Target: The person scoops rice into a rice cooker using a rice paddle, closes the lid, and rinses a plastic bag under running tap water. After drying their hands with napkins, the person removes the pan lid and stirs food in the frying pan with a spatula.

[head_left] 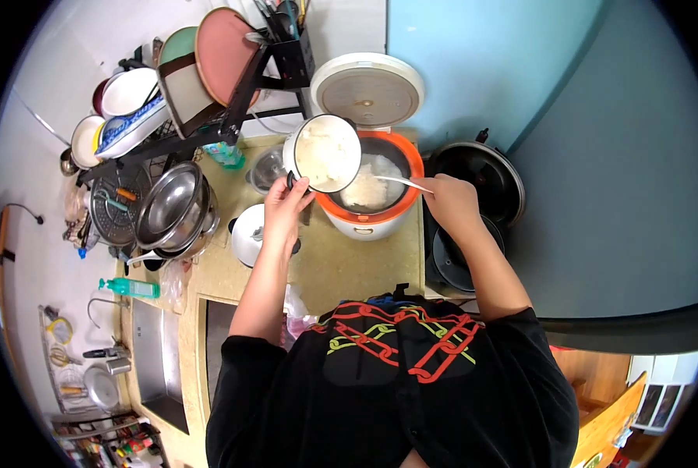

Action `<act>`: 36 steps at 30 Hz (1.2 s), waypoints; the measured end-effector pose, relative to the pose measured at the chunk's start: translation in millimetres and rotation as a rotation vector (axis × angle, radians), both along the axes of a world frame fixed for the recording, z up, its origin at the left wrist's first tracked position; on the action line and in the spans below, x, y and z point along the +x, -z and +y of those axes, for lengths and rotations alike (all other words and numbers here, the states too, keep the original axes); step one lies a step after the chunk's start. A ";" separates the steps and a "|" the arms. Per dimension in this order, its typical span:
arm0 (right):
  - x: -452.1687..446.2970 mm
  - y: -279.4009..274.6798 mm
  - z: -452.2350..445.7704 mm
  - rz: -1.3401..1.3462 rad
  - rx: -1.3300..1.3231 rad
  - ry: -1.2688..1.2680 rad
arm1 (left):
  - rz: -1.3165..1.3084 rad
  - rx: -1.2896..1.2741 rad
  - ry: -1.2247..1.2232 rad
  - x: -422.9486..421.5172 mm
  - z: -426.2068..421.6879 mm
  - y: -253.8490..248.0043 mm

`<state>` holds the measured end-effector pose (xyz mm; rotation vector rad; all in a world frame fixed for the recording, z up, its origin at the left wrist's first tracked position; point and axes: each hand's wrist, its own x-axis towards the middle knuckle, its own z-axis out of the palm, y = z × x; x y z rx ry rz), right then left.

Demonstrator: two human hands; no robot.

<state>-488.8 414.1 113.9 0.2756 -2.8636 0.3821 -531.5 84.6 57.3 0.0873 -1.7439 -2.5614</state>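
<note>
My left hand (pixel 286 203) is closed around the dark handle of a small white pot (pixel 289 156). White rice (pixel 327 152) fills much of that pot, which is tilted toward me beside the cooker's opening. My right hand (pixel 450 199) grips the pale handle of a rice paddle (pixel 403 181), whose far end reaches into an orange-rimmed rice cooker (pixel 366 230). More rice (pixel 364 189) lies inside the cooker, heaped on the left, with the dark inner pot showing around it. The cooker's lid (pixel 368 90) stands raised at the back.
On the counter, a white dish with black handles (pixel 243 220) and a clear bowl (pixel 261 173) sit left of the cooker. Stacked metal bowls (pixel 169 207) stand farther left, near a sink (pixel 158 366). Dark pans (pixel 481 183) are at the right. A black rack (pixel 243 93) holds plates above.
</note>
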 end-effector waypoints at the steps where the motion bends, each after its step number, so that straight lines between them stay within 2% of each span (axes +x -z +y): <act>1: -0.2 2.1 -0.6 -0.012 -0.009 0.006 | 0.005 0.089 0.034 3.6 -6.6 5.4; 4: 0.7 2.3 -0.5 0.101 -0.228 0.026 | -0.073 0.236 0.065 27.0 -9.2 -13.1; 6: 8.7 -19.4 -8.4 0.173 -0.350 0.077 | -0.068 0.223 0.078 31.9 -10.5 -13.5; 8: 15.0 -35.9 -15.2 0.208 -0.376 0.026 | -0.041 0.210 0.095 27.3 -11.9 -5.8; 12: 8.5 -42.1 -35.2 0.326 -0.146 -0.138 | -0.020 0.130 0.147 13.3 -8.6 -0.8; 14: -9.5 -33.7 -43.2 0.330 -0.107 -0.110 | -0.041 0.052 0.175 12.1 0.8 -6.4; 18: -38.6 -17.1 -46.5 0.359 -0.230 -0.130 | 0.029 -0.200 0.279 1.4 12.2 0.5; 20: -48.8 -14.0 -34.4 0.349 -0.261 -0.173 | 0.123 -0.283 0.331 -17.1 7.0 20.3; 23: -57.1 -19.5 -17.4 0.274 -0.266 -0.229 | 0.386 -0.463 0.314 -32.8 12.4 14.4; 26: -68.3 -25.6 -9.8 0.197 -0.173 -0.327 | 0.579 -0.636 0.316 -35.1 25.8 -7.8; 27: -76.6 -16.2 -10.8 0.285 -0.075 -0.385 | 0.499 -0.608 0.341 -34.6 32.3 -14.4; 31: -78.4 9.1 -25.0 0.330 0.152 -0.331 | 0.526 -0.815 0.233 -46.4 50.5 -22.4; 35: -76.2 15.3 -20.4 0.313 0.026 -0.275 | 0.585 -0.970 0.105 -40.8 64.2 -52.7; 36: -77.0 17.5 -14.4 0.279 0.064 -0.274 | 0.610 -0.990 0.069 -40.9 62.7 -50.5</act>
